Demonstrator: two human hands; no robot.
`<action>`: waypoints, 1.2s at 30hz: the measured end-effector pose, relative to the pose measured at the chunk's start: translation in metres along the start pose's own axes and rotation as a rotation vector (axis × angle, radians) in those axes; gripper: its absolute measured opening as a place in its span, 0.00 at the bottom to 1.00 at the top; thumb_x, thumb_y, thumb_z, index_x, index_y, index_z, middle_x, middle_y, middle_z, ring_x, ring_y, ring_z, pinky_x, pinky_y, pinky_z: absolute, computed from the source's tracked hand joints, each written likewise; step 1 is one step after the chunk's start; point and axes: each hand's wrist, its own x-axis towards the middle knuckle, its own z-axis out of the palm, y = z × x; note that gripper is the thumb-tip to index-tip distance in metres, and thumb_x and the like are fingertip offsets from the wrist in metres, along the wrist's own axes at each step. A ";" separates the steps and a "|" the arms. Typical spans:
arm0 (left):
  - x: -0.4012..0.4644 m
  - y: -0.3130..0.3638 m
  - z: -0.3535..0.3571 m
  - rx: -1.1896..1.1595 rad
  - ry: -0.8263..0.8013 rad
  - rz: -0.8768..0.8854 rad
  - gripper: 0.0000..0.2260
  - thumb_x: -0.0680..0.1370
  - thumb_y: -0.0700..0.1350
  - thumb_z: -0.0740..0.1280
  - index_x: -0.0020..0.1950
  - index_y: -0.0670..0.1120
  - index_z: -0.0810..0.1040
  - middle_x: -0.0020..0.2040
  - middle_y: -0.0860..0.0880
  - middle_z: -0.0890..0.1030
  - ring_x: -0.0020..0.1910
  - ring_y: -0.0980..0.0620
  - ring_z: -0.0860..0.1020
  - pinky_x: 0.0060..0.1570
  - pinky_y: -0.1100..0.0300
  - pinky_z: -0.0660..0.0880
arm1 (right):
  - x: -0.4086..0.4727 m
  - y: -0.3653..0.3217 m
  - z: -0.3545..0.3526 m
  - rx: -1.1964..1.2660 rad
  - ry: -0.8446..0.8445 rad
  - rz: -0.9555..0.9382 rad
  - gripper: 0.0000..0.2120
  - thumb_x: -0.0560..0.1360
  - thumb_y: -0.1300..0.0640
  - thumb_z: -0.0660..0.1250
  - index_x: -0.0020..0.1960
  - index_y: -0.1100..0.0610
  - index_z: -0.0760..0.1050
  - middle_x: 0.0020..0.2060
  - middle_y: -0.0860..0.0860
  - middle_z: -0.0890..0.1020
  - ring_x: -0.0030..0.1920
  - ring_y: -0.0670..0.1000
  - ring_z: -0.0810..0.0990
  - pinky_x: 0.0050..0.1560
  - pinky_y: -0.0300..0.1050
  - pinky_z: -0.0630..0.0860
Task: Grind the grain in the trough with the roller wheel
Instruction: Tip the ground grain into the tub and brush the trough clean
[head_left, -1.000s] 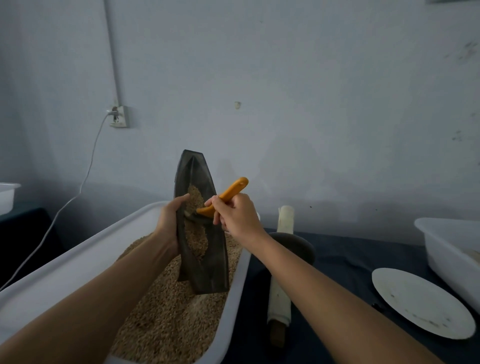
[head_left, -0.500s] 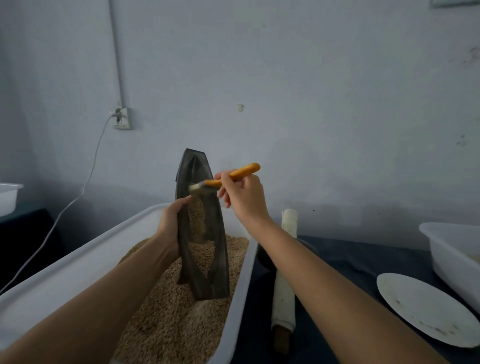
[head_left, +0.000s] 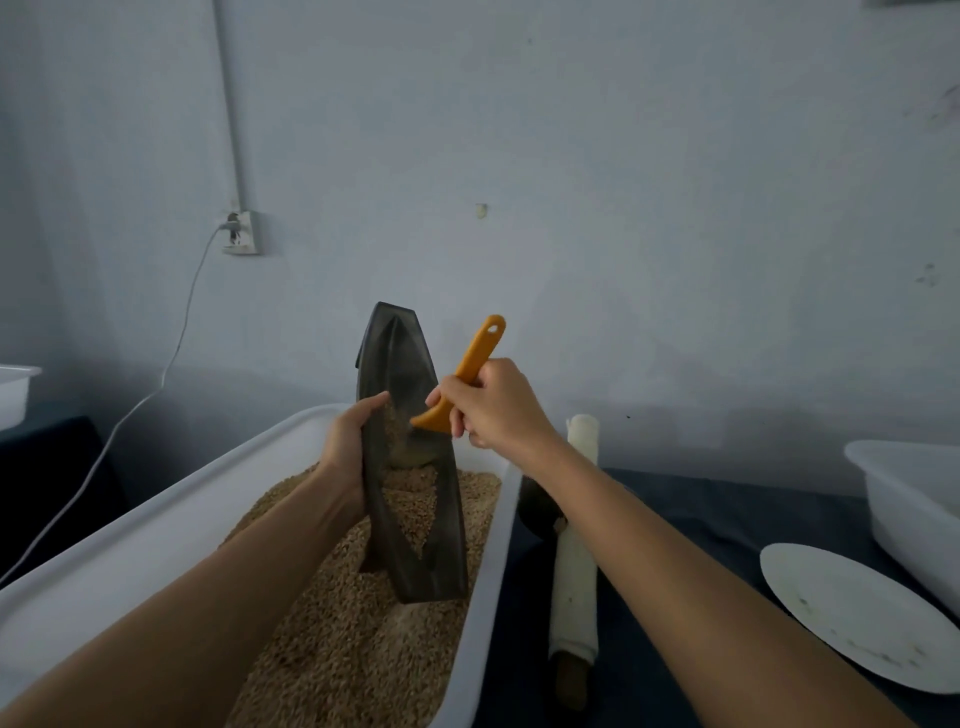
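Dark cloth tabletop (head_left: 701, 525), pale blue wall (head_left: 623, 156) w/ socket (head_left: 241, 232).

The room is dim, with a cool bluish cast; soft, even light leaves no hard shadows or glare; the wall (head_left: 623, 156) darkens toward its lower part; wide-angle bending curves the forearms at the bottom corners; fine detail is soft and slightly smeared, especially the grain (head_left: 343, 649).

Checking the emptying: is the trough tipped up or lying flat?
Tipped up: the trough stands steeply on end in the grain tub, held by the left hand.
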 end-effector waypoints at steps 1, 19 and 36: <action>0.001 0.000 -0.001 -0.002 -0.008 0.000 0.14 0.76 0.52 0.65 0.50 0.41 0.79 0.37 0.45 0.83 0.33 0.48 0.80 0.33 0.58 0.76 | 0.002 -0.002 -0.003 0.048 0.062 -0.014 0.11 0.78 0.59 0.64 0.41 0.63 0.79 0.24 0.50 0.76 0.21 0.42 0.73 0.26 0.30 0.69; 0.000 0.000 0.000 0.034 -0.017 -0.036 0.23 0.74 0.54 0.65 0.60 0.38 0.76 0.53 0.38 0.81 0.44 0.42 0.80 0.49 0.51 0.75 | -0.012 0.017 0.009 0.056 -0.068 -0.005 0.15 0.81 0.55 0.59 0.46 0.64 0.78 0.27 0.53 0.77 0.21 0.43 0.73 0.26 0.33 0.72; 0.001 0.003 0.000 0.111 -0.045 0.296 0.18 0.78 0.49 0.62 0.68 0.52 0.68 0.61 0.43 0.76 0.58 0.41 0.76 0.52 0.46 0.75 | -0.036 0.014 0.019 0.169 0.007 0.066 0.16 0.81 0.55 0.58 0.47 0.66 0.77 0.27 0.52 0.77 0.23 0.44 0.74 0.25 0.34 0.72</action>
